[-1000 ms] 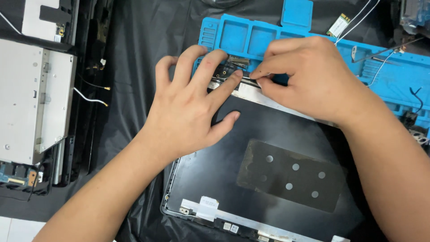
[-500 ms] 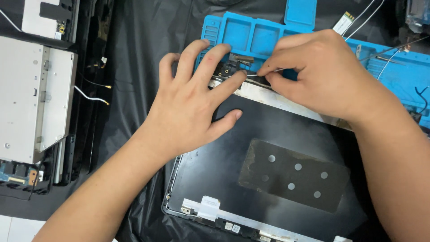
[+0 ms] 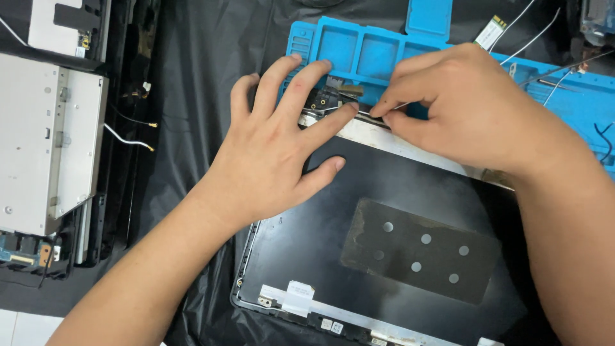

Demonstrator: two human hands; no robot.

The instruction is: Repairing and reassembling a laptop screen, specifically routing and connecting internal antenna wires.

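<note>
Pinched at the fingertips, the right hand (image 3: 477, 109) has its grip closed on a thin metal tool (image 3: 375, 115) whose tip meets the upper edge of a dark laptop lid panel (image 3: 359, 211). Beside it the left hand (image 3: 275, 157) lies flat with fingers spread, its grip holding nothing, the index and middle fingers pressing a small black hinge part (image 3: 323, 99) at the panel's top corner and the thumb resting on the matte inner face. The panel is smooth and dark, with a pale silver strip along its top edge and a rough grey rectangular pad (image 3: 419, 250) pierced by round holes lower down. A blue silicone tray (image 3: 378, 51) with square compartments sits just behind both hands, touching the panel's top edge. Everything rests on a crinkled black plastic sheet (image 3: 192, 77) covering the table. To the left, well apart from the hands, lies a flat brushed-metal optical drive (image 3: 45, 141) with thin wires (image 3: 131, 138) beside it. Open sheet lies between the drive and the left forearm; the right side is crowded by tray and cables.
</note>
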